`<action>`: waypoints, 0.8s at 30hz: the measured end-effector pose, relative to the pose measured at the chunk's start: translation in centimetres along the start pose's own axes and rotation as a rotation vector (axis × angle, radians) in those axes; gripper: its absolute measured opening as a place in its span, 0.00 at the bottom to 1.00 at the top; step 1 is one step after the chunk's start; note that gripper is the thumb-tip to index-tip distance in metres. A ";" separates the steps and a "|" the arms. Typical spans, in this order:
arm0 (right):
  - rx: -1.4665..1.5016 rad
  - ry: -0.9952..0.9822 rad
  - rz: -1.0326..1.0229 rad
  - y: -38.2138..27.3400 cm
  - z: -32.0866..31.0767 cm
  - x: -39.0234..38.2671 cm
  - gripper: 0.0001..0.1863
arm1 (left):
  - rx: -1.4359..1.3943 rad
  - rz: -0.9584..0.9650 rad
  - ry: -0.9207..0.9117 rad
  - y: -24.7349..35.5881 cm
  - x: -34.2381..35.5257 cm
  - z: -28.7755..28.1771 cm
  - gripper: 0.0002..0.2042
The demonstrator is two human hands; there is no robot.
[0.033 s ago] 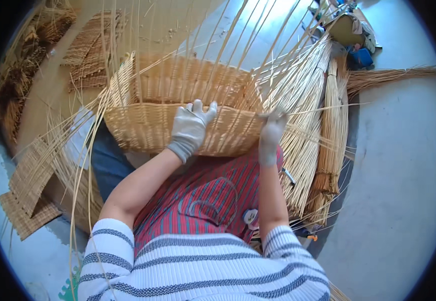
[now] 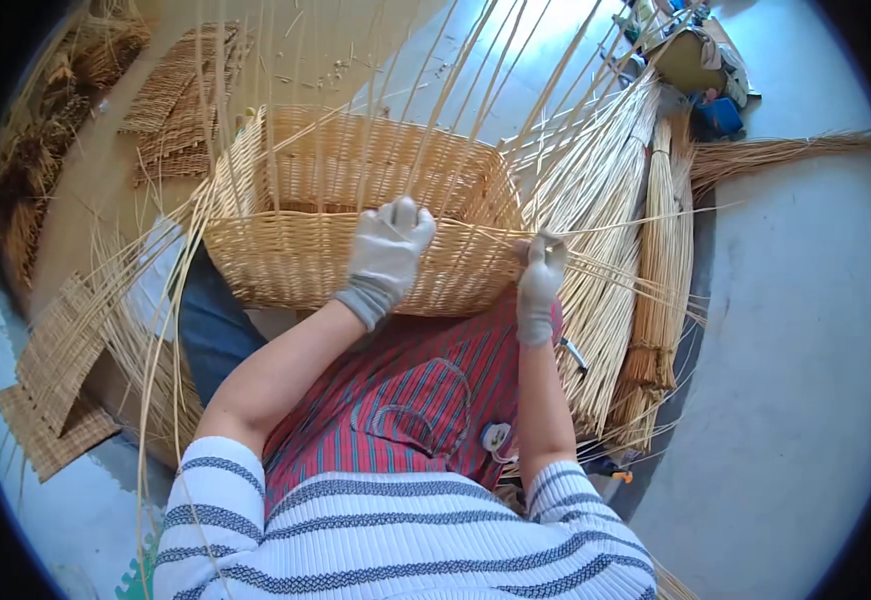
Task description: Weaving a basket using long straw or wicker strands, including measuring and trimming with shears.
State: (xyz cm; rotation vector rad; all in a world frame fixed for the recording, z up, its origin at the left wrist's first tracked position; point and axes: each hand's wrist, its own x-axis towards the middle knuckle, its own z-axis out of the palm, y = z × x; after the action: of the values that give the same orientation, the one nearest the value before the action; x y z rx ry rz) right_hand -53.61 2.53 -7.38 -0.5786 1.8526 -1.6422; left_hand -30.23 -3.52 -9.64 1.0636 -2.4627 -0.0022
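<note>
No shift to make out between the two pictures: same instant, only a different picture size. Left hand at the same spot on the near wall of the wicker basket, gloved fingers up at the rim exactly as before. Right hand at the same place at the basket's right corner, pinched on a thin willow rod with no change of hold. Basket at the same tilt on the lap, upright stakes fanned out the same way. Bundle of willow rods on the floor to the right unmoved.
</note>
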 end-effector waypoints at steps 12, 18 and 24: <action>-0.104 0.226 -0.284 -0.4 -9.9 3.7 0.16 | -0.119 -0.169 -0.420 8.1 4.3 2.5 0.34; -0.029 0.051 -0.307 5.8 -12.9 -3.6 0.13 | -0.737 -0.196 0.095 4.7 -1.1 2.2 0.23; -0.327 -0.613 0.116 4.3 5.5 -14.1 0.11 | -0.957 -0.954 0.706 -12.5 -15.4 -4.5 0.12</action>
State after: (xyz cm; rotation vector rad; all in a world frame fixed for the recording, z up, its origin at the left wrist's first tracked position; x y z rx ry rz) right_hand -39.31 8.47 -9.98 -0.9663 1.6454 -0.9385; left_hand -10.57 -0.91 -14.07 1.3058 -0.9356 -0.8358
